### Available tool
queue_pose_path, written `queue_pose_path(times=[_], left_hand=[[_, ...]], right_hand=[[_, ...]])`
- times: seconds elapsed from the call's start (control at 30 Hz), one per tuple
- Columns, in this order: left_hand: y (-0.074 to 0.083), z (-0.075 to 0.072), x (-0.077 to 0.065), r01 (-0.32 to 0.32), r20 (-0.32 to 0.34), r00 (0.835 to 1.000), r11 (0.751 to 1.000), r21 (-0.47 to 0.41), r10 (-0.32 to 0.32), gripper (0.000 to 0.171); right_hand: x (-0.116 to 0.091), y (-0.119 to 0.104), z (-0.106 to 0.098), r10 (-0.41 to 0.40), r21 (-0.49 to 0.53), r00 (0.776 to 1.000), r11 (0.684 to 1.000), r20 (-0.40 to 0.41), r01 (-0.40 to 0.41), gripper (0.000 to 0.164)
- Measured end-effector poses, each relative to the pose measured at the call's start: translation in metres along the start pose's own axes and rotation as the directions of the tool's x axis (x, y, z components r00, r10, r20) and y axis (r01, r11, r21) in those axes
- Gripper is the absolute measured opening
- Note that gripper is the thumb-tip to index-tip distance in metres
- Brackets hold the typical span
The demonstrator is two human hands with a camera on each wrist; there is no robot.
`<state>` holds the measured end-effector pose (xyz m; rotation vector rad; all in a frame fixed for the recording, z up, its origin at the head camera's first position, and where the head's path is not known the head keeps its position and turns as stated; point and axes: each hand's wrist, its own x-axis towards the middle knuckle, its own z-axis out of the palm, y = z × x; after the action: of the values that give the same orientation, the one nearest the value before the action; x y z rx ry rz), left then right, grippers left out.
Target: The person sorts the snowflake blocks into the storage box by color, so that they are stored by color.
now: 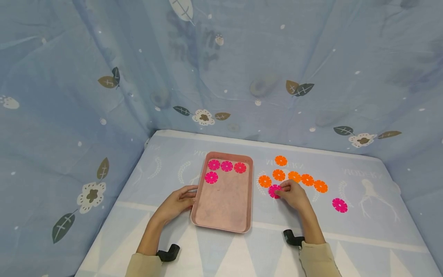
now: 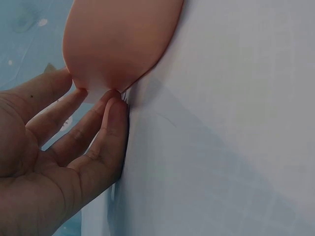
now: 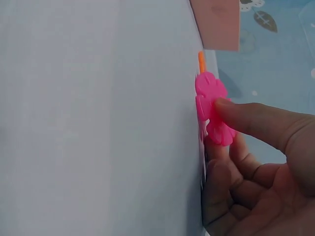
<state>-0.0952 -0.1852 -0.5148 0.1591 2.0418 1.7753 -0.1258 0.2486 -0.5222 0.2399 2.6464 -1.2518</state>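
My right hand (image 1: pixel 293 195) pinches a pink flower-shaped plastic disc (image 3: pixel 211 93), thumb on its face, low over the table. In the head view that pink disc (image 1: pixel 275 191) is just below the orange flower-shaped discs (image 1: pixel 265 181). At the left long side of a shallow pink tray (image 1: pixel 221 207), my left hand (image 1: pixel 175 204) touches the outer wall with its fingertips. The left wrist view shows those loosely bent fingers (image 2: pixel 115 118) against the tray's side (image 2: pixel 123 39). Inside the tray, several pink discs (image 1: pixel 226 166) lie near the far edge, three in a row and another below.
Several orange discs (image 1: pixel 307 179) are scattered to the right of the tray. One more pink disc (image 1: pixel 340 205) lies farther right on the patterned table cover (image 1: pixel 367 231). Blue printed cloth (image 1: pixel 242 77) hangs behind and at the left of the table.
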Motion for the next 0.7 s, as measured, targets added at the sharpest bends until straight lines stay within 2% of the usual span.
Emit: queue_pose_path(times=[0.2, 0.37, 0.7], left_hand=[[0.001, 0.0003, -0.0007, -0.002, 0.0, 1.0, 1.0, -0.004, 0.002, 0.05], [0.0013, 0.0005, -0.0015, -0.001, 0.004, 1.0, 1.0, -0.016, 0.001, 0.05], [-0.001, -0.0002, -0.0008, -0.01, 0.003, 1.0, 1.0, -0.018, 0.01, 0.05]], right_hand=[[-0.0011, 0.0015, -0.0042, -0.01, 0.129, 1.0, 0.992, 0.003, 0.01, 0.021], [-0.0035, 0.0057, -0.0073, -0.004, 0.248, 1.0, 0.969, 0.016, 0.0, 0.023], [-0.0068, 0.0095, -0.0097, 0.0, 0.322, 1.0, 0.947, 0.013, -0.004, 0.027]])
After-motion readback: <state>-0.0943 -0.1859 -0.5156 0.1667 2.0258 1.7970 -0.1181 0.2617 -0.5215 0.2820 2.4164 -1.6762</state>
